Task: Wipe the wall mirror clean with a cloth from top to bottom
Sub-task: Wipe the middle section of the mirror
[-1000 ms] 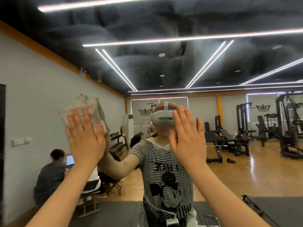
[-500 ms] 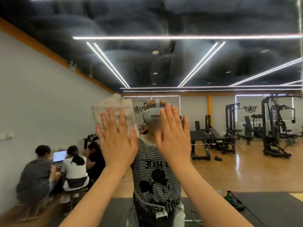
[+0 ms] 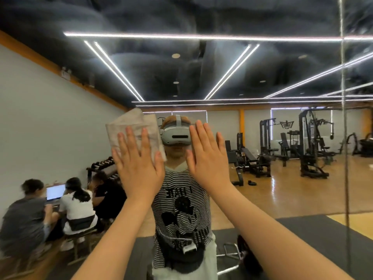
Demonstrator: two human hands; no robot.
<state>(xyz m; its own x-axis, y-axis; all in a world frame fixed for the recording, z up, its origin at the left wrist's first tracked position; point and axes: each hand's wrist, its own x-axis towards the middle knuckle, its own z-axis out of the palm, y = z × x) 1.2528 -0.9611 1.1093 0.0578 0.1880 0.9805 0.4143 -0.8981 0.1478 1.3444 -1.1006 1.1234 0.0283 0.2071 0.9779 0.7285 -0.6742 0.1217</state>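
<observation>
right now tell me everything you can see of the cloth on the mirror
The pale beige, thin, creased cloth looks folded into a rough square, one corner peaking upward. It lies flat against the wall mirror at head height, pressed there by the left hand, whose straight, spread fingers cover its lower part.

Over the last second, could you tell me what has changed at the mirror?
The left hand has slid the cloth rightward across the mirror, closing up beside the right hand; the view has panned too, bringing a vertical mirror seam into sight. Unchanged: the left hand presses the cloth flat, and the right hand stays open, holding nothing.
</observation>
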